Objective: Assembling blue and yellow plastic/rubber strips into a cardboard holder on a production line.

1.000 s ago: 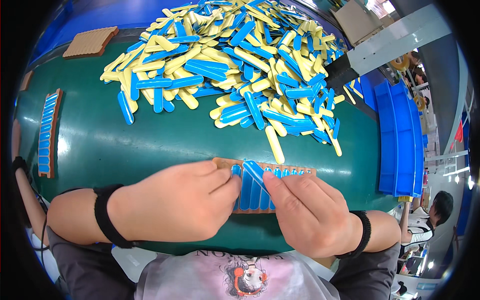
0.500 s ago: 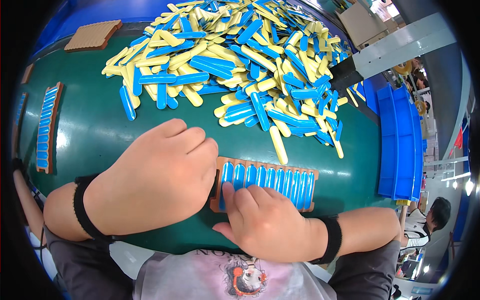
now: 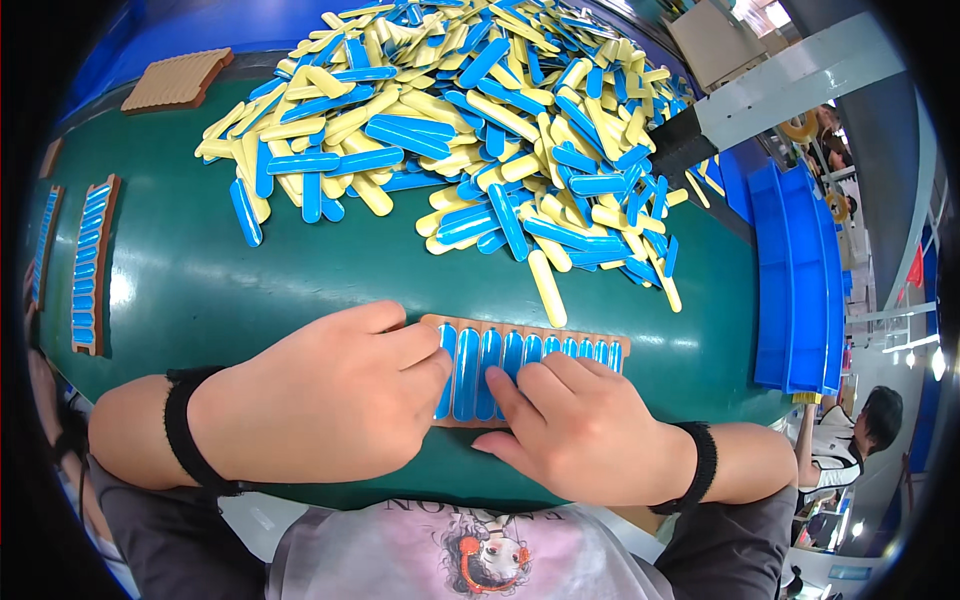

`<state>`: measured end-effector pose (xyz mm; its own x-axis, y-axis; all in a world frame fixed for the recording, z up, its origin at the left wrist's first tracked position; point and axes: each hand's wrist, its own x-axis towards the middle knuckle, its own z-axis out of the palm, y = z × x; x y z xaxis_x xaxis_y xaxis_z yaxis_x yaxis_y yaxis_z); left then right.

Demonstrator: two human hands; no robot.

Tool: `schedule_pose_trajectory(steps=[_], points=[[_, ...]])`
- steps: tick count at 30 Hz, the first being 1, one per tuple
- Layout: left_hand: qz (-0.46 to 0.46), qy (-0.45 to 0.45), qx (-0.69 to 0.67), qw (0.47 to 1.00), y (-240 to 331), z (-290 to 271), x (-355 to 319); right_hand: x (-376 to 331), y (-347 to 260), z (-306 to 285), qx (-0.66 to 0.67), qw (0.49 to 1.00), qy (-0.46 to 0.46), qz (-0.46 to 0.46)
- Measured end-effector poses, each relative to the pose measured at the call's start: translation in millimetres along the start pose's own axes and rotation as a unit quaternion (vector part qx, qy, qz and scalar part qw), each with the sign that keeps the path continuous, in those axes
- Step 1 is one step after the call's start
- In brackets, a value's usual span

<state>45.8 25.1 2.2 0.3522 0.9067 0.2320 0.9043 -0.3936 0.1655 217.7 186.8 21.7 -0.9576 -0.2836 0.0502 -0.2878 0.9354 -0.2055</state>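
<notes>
Compared with half a second ago, both hands are sitting lower on the work: the left hand (image 3: 320, 405) is now resting flat at the near left end of the brown slotted holder board (image 3: 530, 362), and the right hand (image 3: 580, 435) is lying spread across its near edge, fingers pressing on the blue strips seated in the slots (image 3: 500, 360). Neither hand is clamping anything; both are lying flat, close beside each other, bearing down on the board at the near edge of the green table (image 3: 250, 280). Every slot that is showing is carrying a blue strip, so this board is judged to be full or nearly so; the part under the hands cannot be checked. A large loose pile of blue and yellow flat strips (image 3: 480, 120) is lying beyond, so much sorting appears to be remaining. One yellow strip (image 3: 547, 288) is lying just beyond the board's far edge. Filled boards (image 3: 92, 262) are lying at the far left, an empty brown board (image 3: 178, 80) at the far left corner, and blue plastic trays (image 3: 795, 280) are standing on the right.
</notes>
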Motion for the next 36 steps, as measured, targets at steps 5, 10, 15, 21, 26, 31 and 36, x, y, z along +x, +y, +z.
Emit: schedule_pose_trajectory(steps=[5, 10, 15, 21, 26, 31, 36], points=[[0.005, 0.020, 0.004, 1.000, -1, 2, 2, 2, 3, 2, -0.002, 1.000, 0.013, 0.021], [0.007, -0.011, -0.015, 1.000, -6, -2, 3, -14, 21, -22, 0.033, 0.987, 0.115, 0.104], [-0.037, 0.024, -0.021, 0.999, -1, 2, 8, -69, 47, -39, 0.081, 0.967, 0.099, 0.222], [-0.058, 0.005, -0.035, 0.998, 11, 0, 20, -100, 51, -22, 0.100, 0.978, 0.058, 0.175], [-0.104, -0.033, -0.021, 0.994, 20, -14, 40, -100, 59, 1, 0.165, 0.976, 0.042, 0.137], [-0.149, -0.113, -0.062, 0.980, 19, -4, 38, -94, 66, 8, 0.197, 0.974, 0.067, 0.090], [-0.185, -0.166, -0.029, 0.968, 24, -19, 18, -76, 39, 17, 0.108, 0.992, 0.067, 0.005]])
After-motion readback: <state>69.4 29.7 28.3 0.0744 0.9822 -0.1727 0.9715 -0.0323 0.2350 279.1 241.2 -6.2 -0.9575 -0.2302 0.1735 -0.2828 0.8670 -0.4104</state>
